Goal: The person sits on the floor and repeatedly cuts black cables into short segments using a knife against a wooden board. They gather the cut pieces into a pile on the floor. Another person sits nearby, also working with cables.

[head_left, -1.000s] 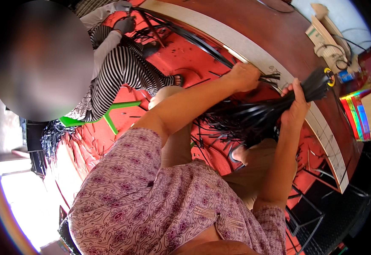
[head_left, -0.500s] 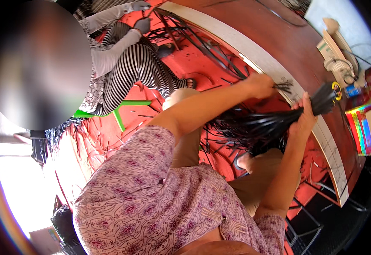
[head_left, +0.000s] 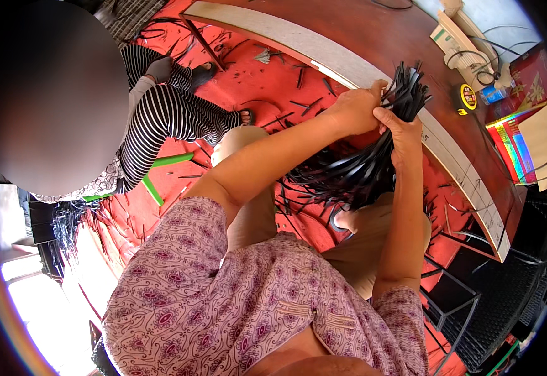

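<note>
We had the bundle of black strips [head_left: 373, 164] beside the pale board [head_left: 273, 32], its tail trailing over the red floor [head_left: 242, 78]. Our right hand [head_left: 405, 135] gripped it; our left hand [head_left: 360, 111] curled against its side, whether clasping strands we couldn't tell. The board stood between us and a yellow tape measure [head_left: 468, 97] and cardboard [head_left: 452, 39]. Leftward, a co-worker [head_left: 154, 116] sat on a green stool [head_left: 173, 159].

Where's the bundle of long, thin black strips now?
Right of centre in the head view, the black bundle is in the right hand, beside the left hand.
</note>
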A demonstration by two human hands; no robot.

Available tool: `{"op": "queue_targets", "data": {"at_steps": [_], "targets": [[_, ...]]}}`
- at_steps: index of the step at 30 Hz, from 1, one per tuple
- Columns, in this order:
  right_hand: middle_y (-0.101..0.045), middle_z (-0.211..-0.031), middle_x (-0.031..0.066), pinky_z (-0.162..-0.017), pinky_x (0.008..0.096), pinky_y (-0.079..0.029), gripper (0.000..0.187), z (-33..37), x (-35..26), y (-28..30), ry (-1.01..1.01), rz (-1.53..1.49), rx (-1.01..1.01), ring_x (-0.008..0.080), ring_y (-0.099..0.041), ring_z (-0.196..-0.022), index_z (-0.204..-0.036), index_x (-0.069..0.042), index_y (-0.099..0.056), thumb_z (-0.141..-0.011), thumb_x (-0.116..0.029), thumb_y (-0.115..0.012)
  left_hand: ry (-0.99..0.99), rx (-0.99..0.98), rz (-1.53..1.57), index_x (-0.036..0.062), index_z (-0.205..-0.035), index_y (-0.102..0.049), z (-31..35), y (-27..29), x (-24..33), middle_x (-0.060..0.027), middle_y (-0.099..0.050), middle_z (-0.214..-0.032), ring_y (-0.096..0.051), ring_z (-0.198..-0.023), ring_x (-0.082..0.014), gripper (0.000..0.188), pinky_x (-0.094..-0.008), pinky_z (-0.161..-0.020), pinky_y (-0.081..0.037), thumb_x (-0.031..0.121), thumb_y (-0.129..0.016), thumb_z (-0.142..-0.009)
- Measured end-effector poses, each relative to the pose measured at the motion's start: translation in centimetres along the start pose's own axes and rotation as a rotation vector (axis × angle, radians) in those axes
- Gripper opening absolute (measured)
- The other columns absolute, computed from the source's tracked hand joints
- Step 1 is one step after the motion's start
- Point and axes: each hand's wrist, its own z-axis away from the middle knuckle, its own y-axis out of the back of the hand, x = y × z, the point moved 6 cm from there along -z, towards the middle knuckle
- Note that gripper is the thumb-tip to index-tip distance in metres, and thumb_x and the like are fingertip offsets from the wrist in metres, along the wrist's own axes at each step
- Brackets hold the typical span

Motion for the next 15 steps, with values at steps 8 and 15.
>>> {"op": "queue_targets", "data": {"at_steps": [8,15], "targets": [[-0.061,-0.083,-0.0023,-0.056,0.0231,-0.042,0.027,0.7,0.5,-2.6,0.030,-0.187,-0.076,0.0084,-0.053,-0.065,-0.097,-0.008,-0.065,-0.073,-0.011,-0.076,-0.125,-0.104,-0.285,-0.0118,-0.141,-0.014,2.4,2.1,1.1,-0.0227,-0.066,-0.083,-0.064,-0.083,-0.0380,0.087,-0.0428,-0.070,-0.050,0.017,-0.062,-0.075],[-0.062,-0.090,0.0012,-0.066,0.0266,-0.048,0.028,1.3,2.6,-3.8,0.028,-0.381,0.101,0.0126,-0.060,-0.077,-0.102,-0.006,-0.063,-0.077,-0.014,-0.075,-0.254,-0.176,0.090,-0.0055,-0.144,-0.007,4.8,2.7,0.7,-0.0273,-0.057,-0.114,-0.062,-0.096,-0.0337,0.097,-0.0374,-0.084,-0.050,0.001,-0.062,-0.066]]}}
